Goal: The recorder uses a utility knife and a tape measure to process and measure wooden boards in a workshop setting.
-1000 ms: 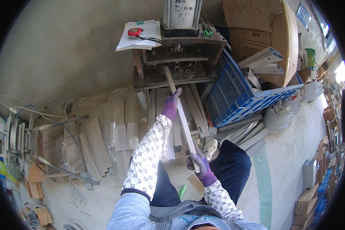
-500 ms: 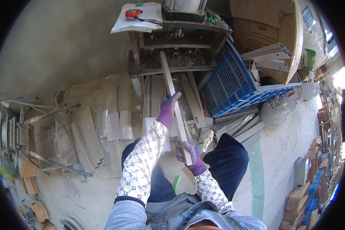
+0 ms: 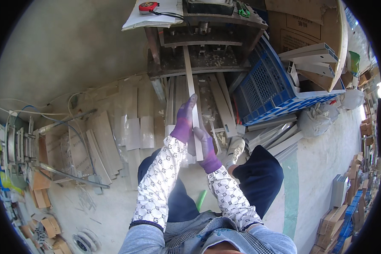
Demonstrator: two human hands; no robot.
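Feeding the long pale strip [image 3: 191,91] into the machine [image 3: 203,46], we grip it with left hand [image 3: 184,122] and right hand [image 3: 206,148] closed around it. Next, we judge, push it straight forward.

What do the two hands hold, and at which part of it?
Both hands grip one long pale strip at its near end: left hand on its left side, right hand lower, on its right.

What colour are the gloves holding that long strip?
Purple, on both the left hand and right hand gripping the pale strip; head view.
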